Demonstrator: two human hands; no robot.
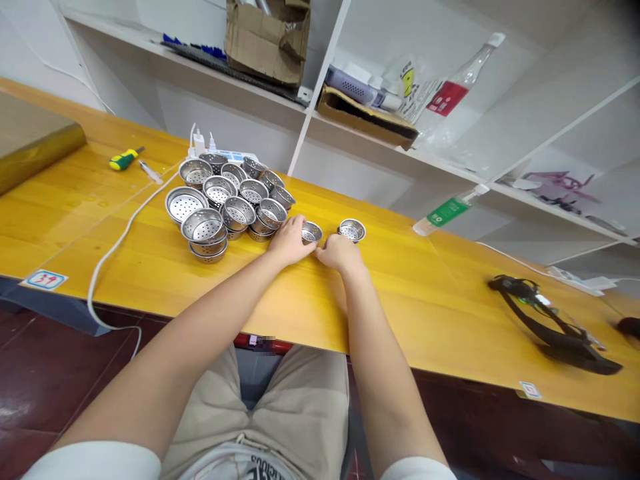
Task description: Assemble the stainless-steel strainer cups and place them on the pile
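Note:
My left hand [291, 241] is curled around the left side of a small perforated metal cup [312, 233] on the table. My right hand [340, 252] is closed, its thumb pointing toward that cup. Just behind its knuckles sits a second perforated metal cup [352, 230], seemingly touching them. The right fingertips are largely hidden, so what they grip cannot be made out. Left of my hands, several more such cups stand crowded together, some stacked, including a near stack [204, 227] and a cup [239, 213] in the middle.
A white cable [116, 248] crosses the yellow table [410, 300] and hangs over its front edge. Behind the cups lies a power strip [235, 157]. A screwdriver [125, 159] is at left, a green-labelled bottle [450, 211] at back right, a black headset-like strap [545, 320] at right.

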